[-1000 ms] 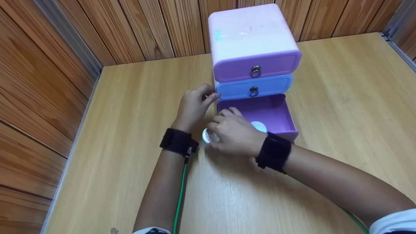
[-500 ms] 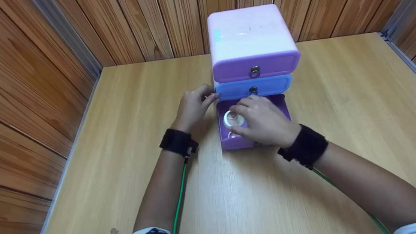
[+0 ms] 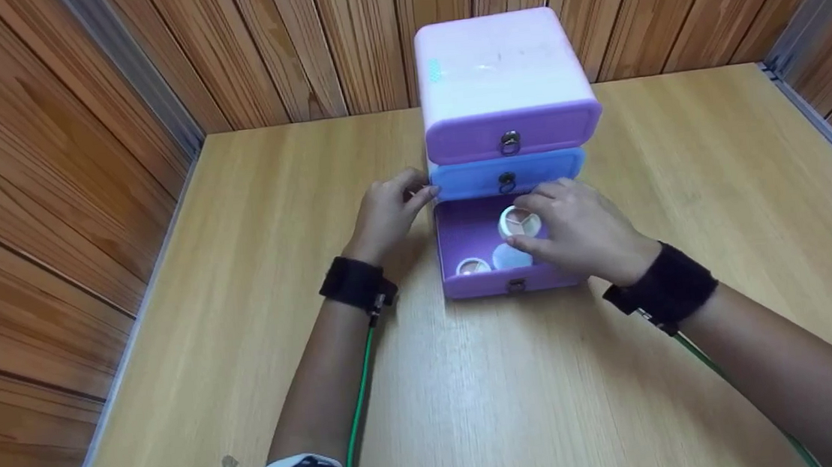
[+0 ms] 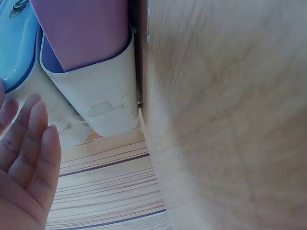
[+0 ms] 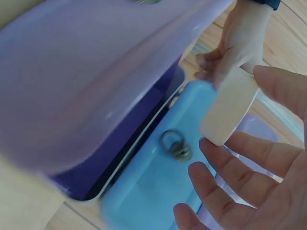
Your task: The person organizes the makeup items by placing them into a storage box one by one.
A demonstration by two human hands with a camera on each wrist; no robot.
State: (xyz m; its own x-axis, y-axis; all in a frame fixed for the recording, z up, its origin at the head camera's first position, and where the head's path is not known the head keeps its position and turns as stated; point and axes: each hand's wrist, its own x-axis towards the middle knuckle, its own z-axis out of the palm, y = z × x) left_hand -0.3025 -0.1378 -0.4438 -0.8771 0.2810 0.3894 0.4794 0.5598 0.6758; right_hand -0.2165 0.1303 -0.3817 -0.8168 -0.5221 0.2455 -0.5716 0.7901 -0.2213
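Observation:
My right hand (image 3: 585, 230) pinches a round white makeup compact (image 3: 520, 221) between thumb and fingers, over the pulled-out bottom purple drawer (image 3: 460, 218). Three colour sections show on its face; the right wrist view shows the compact's pale side (image 5: 230, 106) edge-on. Inside the drawer lie another round compact (image 3: 473, 266) with a sectioned face, at the front left, and a plain whitish disc-shaped item (image 3: 511, 256) beside it. My left hand (image 3: 389, 209) rests by the left edge of the blue middle drawer (image 3: 471, 178); its fingers (image 4: 37, 127) look loosely extended in the left wrist view.
The drawer unit (image 3: 499, 61) has a pink top and a purple upper drawer (image 3: 550, 128) with a ring pull. It stands on a wooden table (image 3: 291, 184) before a plank wall (image 3: 332, 45). Green cables (image 3: 360, 411) run from both wristbands.
My right hand, holding the compact, has moved right from the drawer's left side to above its right half. The compact at the drawer's front left has come into view. My left hand stays put.

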